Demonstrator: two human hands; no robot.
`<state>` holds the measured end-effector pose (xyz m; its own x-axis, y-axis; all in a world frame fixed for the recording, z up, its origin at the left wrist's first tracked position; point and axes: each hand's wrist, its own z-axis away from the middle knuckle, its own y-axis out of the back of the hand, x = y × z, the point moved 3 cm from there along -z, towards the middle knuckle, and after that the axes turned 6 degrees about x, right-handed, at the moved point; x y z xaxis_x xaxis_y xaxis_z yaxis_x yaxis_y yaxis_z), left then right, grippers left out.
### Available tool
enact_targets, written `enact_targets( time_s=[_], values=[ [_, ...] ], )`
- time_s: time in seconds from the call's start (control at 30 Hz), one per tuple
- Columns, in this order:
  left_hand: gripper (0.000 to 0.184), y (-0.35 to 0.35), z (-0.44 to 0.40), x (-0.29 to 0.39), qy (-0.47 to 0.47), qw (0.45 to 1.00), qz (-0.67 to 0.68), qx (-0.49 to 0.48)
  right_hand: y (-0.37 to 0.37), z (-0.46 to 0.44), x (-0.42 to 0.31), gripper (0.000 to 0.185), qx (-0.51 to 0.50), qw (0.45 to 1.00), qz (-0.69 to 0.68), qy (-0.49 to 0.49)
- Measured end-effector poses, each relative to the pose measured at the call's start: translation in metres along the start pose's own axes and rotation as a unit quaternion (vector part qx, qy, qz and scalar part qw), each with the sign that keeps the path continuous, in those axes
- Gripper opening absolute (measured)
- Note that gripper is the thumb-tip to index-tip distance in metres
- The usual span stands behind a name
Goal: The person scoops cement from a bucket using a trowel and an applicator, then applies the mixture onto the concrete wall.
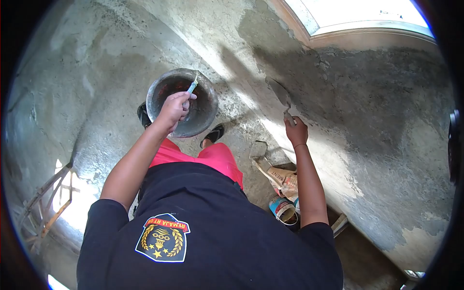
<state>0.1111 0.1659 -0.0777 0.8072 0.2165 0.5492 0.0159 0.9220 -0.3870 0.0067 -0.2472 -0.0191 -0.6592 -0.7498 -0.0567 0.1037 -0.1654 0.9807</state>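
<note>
My left hand [178, 109] is closed round the pale blue-green handle of a slim tool [193, 87], above a round dark basin [209, 112]. The tool's far end points up past the basin's middle, and what lies beyond its handle is hard to make out. Over at the right, my right hand [296, 130] grips the handle of a trowel [279, 92]. The trowel's dark blade lies against or very near the grey plastered wall [333, 92]; whether it touches cannot be told.
A window frame [372, 31] is at the upper right. Below my right hand are a torn cement bag [289, 182], a paint bucket [282, 209] and a flat tool [258, 150] on the floor. A wooden frame [48, 203] stands at the left.
</note>
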Motion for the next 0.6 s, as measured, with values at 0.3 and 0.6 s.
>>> enact_targets(
  time_s=[0.3, 0.6],
  values=[
    [0.026, 0.006, 0.006, 0.012, 0.0, 0.999, -0.044, 0.003, -0.007, 0.002, -0.001, 0.04, -0.006, 1.0, -0.004, -0.004],
    [0.024, 0.001, 0.039, 0.065, -0.034, 0.998, -0.054, -0.01, 0.002, 0.029, -0.001, 0.038, -0.054, 0.994, -0.093, 0.032]
  ],
)
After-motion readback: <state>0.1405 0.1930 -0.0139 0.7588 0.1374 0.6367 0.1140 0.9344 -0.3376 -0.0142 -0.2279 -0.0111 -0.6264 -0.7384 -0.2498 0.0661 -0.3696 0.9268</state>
